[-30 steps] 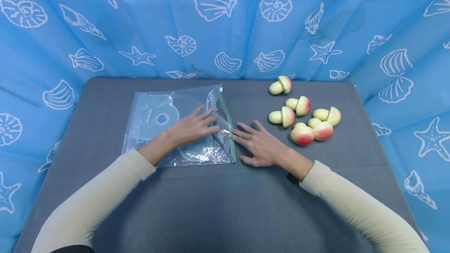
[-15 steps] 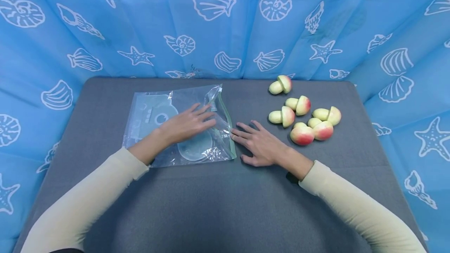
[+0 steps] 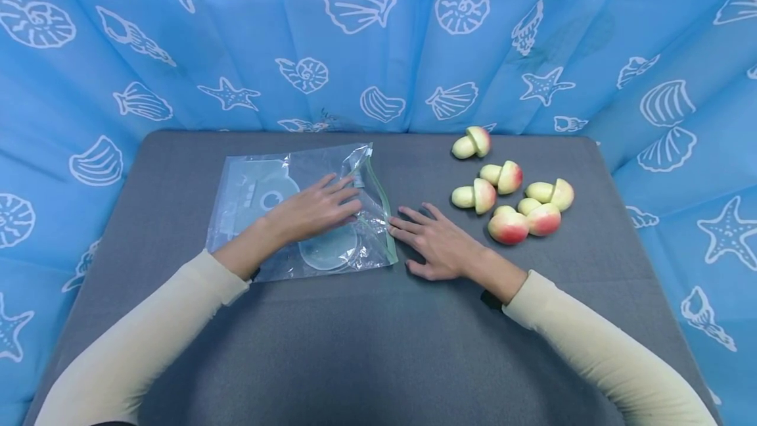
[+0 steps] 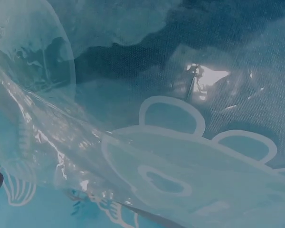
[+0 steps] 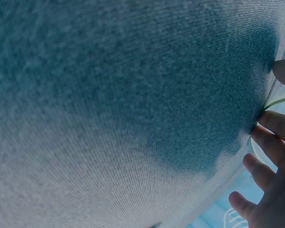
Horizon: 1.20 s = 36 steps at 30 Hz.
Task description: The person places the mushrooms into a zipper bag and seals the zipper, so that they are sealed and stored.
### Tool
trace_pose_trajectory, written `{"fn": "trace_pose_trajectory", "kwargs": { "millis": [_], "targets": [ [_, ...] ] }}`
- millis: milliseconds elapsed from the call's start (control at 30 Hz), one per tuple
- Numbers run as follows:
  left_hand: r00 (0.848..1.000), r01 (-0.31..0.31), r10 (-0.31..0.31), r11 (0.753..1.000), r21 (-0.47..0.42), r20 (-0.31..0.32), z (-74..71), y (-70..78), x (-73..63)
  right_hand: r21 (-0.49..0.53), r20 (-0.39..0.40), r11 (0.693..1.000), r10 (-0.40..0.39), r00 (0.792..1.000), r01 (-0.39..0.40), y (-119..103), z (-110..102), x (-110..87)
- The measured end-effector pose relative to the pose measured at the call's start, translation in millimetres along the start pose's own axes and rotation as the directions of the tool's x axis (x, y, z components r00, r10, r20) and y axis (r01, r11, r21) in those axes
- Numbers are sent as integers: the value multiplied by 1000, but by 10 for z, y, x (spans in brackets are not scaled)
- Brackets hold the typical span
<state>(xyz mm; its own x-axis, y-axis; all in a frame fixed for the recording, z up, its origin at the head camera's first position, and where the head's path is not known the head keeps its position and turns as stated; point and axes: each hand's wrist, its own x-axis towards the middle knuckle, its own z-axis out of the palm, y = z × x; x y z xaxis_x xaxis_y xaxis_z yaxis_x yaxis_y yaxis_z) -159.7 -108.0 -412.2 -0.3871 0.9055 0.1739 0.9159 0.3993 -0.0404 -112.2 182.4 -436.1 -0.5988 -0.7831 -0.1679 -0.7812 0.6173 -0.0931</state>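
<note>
A clear plastic zip bag [image 3: 319, 162] with a green-edged opening lies flat on the table, its mouth toward the right. Printed shapes, one with a ring, show on it; bear-like outlines fill much of the left wrist view on the bag's film [image 4: 171, 156]. My left hand [image 3: 316, 208], fingers spread and fairly straight, rests over the bag near its mouth. Just outside the opening, my right hand [image 3: 434, 248] lies with fingers extended, fingertips right at the green edge. In the right wrist view, the right hand's fingers [image 5: 266, 173] reach the tabletop by the green strip.
Several toy mushrooms [image 3: 475, 196] with pale stems and pink-red caps lie in a loose group right of the bag, beyond my right hand. The grey cloth-covered table [image 3: 378, 347] ends at a blue curtain [image 3: 414, 38] printed with white seashells.
My left hand has slid a little left, away from the bag's mouth, and the bag's near edge shifted slightly. The right hand has stayed in place.
</note>
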Motion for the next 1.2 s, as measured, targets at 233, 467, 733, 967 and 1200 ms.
{"fn": "trace_pose_trajectory", "kwargs": {
  "millis": [233,467,733,967,1200],
  "targets": [
    [1000,-13,13,1000,8,-5,-37,-7,-7,10,-2,1000,-6,1000,6,6,-6,0],
    [998,-59,60,996,70,-1,-70,-18,-61,15,-6,1000,-13,1000,13,10,-14,-8],
    [990,-99,86,988,118,108,-157,-2,-144,13,-14,1000,-18,1000,18,11,-24,-8],
    [976,-148,111,969,198,186,-213,10,-166,13,2,1000,-9,1000,9,15,-12,-8],
    [964,-188,137,957,222,229,-245,-17,-190,23,16,1000,-9,1000,8,6,-26,-13]
  ]
}}
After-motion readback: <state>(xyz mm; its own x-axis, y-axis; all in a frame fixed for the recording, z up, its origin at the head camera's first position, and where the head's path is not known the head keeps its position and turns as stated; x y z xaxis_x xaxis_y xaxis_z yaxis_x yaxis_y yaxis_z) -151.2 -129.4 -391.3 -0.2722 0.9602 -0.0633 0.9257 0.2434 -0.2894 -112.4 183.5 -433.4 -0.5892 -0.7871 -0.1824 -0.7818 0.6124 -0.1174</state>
